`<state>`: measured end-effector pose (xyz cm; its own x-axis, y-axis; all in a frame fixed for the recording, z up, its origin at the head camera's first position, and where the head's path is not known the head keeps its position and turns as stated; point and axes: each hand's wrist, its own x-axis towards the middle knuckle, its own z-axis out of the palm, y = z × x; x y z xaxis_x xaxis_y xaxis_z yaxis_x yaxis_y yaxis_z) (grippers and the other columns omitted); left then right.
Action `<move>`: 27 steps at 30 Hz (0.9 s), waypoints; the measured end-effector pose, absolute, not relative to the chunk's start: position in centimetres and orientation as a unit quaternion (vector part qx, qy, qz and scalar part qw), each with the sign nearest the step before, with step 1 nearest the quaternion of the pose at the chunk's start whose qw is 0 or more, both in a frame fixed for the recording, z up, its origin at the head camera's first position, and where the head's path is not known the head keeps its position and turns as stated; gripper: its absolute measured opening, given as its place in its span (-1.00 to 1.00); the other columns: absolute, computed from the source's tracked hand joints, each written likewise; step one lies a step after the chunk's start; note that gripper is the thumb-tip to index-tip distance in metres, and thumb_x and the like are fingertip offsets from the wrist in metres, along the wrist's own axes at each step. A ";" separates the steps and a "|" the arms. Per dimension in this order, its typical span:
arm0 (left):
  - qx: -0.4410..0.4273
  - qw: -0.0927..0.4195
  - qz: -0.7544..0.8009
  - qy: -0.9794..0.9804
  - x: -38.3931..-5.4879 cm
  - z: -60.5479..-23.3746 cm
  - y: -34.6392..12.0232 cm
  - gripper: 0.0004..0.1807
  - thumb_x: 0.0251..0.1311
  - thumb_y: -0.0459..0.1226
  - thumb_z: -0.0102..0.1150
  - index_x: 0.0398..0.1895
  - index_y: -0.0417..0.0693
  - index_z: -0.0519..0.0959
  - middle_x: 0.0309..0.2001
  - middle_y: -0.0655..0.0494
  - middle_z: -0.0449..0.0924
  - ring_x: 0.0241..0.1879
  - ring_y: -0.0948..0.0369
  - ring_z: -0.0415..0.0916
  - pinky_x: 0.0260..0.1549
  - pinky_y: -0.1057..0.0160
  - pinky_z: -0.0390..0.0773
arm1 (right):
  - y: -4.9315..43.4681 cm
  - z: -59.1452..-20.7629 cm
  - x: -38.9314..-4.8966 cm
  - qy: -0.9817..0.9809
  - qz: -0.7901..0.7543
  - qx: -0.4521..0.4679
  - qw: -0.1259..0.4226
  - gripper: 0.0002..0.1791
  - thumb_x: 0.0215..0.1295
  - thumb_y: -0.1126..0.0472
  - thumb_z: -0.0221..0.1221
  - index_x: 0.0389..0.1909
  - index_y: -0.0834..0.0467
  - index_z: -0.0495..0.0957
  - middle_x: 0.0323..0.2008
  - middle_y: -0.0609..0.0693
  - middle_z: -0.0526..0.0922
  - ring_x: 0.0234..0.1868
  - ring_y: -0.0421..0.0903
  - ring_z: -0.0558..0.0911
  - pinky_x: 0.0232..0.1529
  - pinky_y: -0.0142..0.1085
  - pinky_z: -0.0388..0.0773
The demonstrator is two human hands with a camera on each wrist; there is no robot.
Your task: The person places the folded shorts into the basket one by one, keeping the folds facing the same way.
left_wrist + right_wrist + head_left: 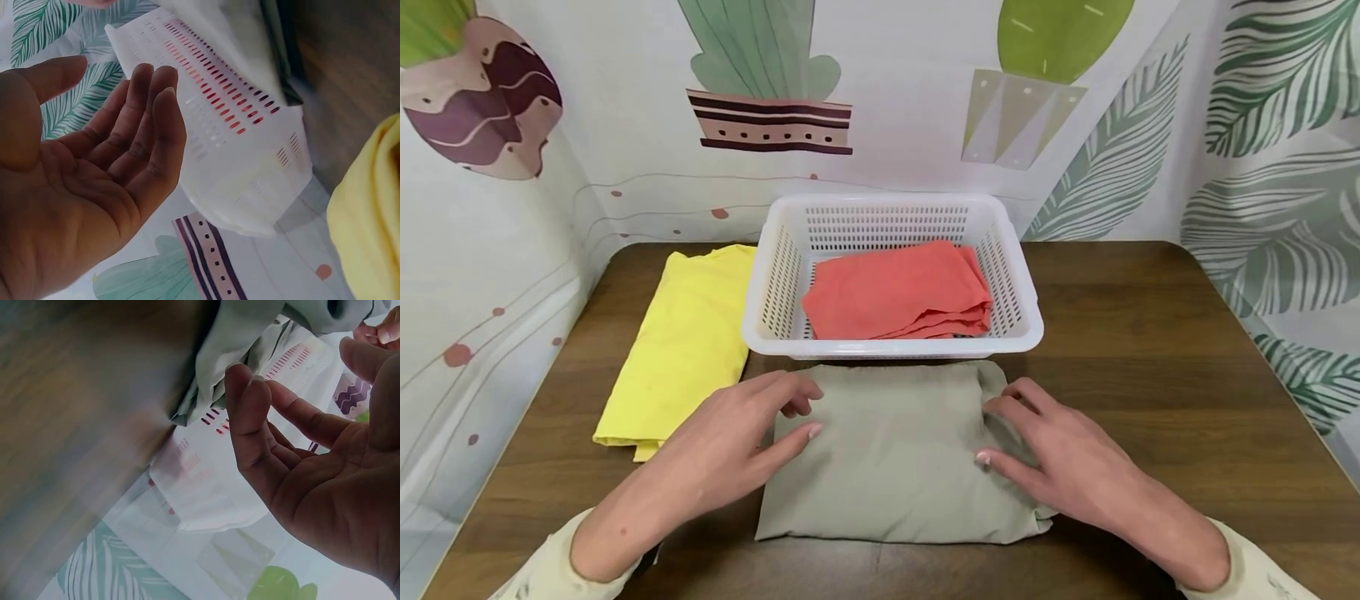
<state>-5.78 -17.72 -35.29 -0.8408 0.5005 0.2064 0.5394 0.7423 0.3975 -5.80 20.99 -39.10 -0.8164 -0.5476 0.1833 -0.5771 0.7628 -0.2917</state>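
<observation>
A grey-green folded cloth (880,458) lies on the table in front of me, its right end loosely rumpled. My left hand (737,433) is over its left edge, fingers loosely bent; the left wrist view shows the palm (94,169) holding nothing. At the other end, my right hand (1067,450) has its fingertips right by the rumpled corner. In the right wrist view the fingers (250,425) are relaxed and overlap the edge of the cloth (219,362), with nothing pinched between them.
Behind the cloth stands a white perforated plastic basket (887,346) with a folded coral-red cloth (895,292) inside. To its left lies a folded yellow cloth (688,342), close to my left forearm. A patterned curtain (910,50) hangs behind the dark wooden table (1150,350).
</observation>
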 end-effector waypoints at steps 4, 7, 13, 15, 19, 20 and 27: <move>-0.270 0.039 -0.237 -0.932 -5.6 -35.7 -17.7 -0.70 0.35 -0.13 0.44 0.07 0.08 0.64 -0.09 0.35 0.68 -0.14 0.44 0.62 -0.14 0.25 0.67 | 21.3 -39.1 -5.9 -0.941 0.165 0.291 0.047 -0.45 0.30 -0.09 0.48 0.18 0.09 0.61 0.05 -0.09 0.53 -0.38 -0.36 0.52 -0.37 -0.34 0.59; -0.248 0.033 -0.249 -0.936 -5.5 -36.0 -17.8 -0.71 0.34 -0.13 0.44 0.06 0.08 0.65 -0.15 0.40 0.67 -0.18 0.44 0.61 -0.20 0.28 0.66 | 21.5 -39.1 -5.9 -0.945 0.165 0.279 0.044 -0.43 0.30 -0.11 0.48 0.19 0.10 0.60 0.05 -0.08 0.54 -0.36 -0.31 0.56 -0.35 -0.30 0.62; -0.185 -0.012 -0.276 -0.943 -5.4 -36.3 -17.9 -0.69 0.33 -0.18 0.44 0.06 0.00 0.62 -0.30 0.41 0.62 -0.35 0.47 0.55 -0.32 0.33 0.63 | 21.9 -39.2 -5.9 -0.953 0.171 0.247 0.036 -0.41 0.32 -0.12 0.46 0.20 0.14 0.60 0.05 -0.04 0.57 -0.30 -0.22 0.63 -0.28 -0.20 0.68; -0.168 -0.026 -0.281 -0.945 -5.4 -36.4 -18.0 -0.66 0.33 -0.19 0.44 0.08 -0.04 0.60 -0.32 0.39 0.60 -0.38 0.48 0.53 -0.34 0.34 0.62 | 22.0 -39.2 -5.9 -0.957 0.171 0.234 0.028 -0.40 0.33 -0.13 0.45 0.21 0.15 0.59 0.04 -0.02 0.57 -0.31 -0.21 0.63 -0.27 -0.18 0.68; -0.137 -0.043 -0.276 -0.950 -5.2 -36.6 -18.2 -0.58 0.33 -0.17 0.44 0.15 -0.10 0.55 -0.33 0.31 0.59 -0.41 0.41 0.50 -0.40 0.34 0.58 | 22.2 -39.1 -6.1 -0.962 0.174 0.210 0.002 -0.35 0.36 -0.19 0.41 0.25 0.17 0.56 0.05 0.03 0.58 -0.28 -0.18 0.62 -0.22 -0.12 0.68; -0.131 -0.046 -0.272 -0.952 -5.2 -36.6 -18.2 -0.55 0.33 -0.16 0.44 0.17 -0.11 0.53 -0.33 0.29 0.59 -0.43 0.40 0.50 -0.41 0.33 0.57 | 22.2 -39.1 -6.1 -0.963 0.177 0.204 -0.005 -0.34 0.37 -0.21 0.40 0.25 0.17 0.55 0.05 0.04 0.58 -0.27 -0.17 0.63 -0.20 -0.10 0.68; -0.092 -0.076 -0.242 -0.963 -5.2 -36.9 -18.5 -0.34 0.35 -0.06 0.42 0.31 -0.25 0.40 -0.23 0.10 0.63 -0.42 0.28 0.51 -0.35 0.19 0.58 | 22.4 -39.0 -6.4 -0.966 0.192 0.171 -0.038 -0.26 0.40 -0.25 0.34 0.32 0.23 0.49 0.08 0.08 0.59 -0.24 -0.18 0.57 -0.19 -0.12 0.63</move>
<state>-5.17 -18.53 -36.94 -0.9715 0.2146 -0.1007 0.1413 0.8653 0.4809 -6.43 22.39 -39.01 -0.9389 -0.3441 -0.0072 -0.3151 0.8679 -0.3839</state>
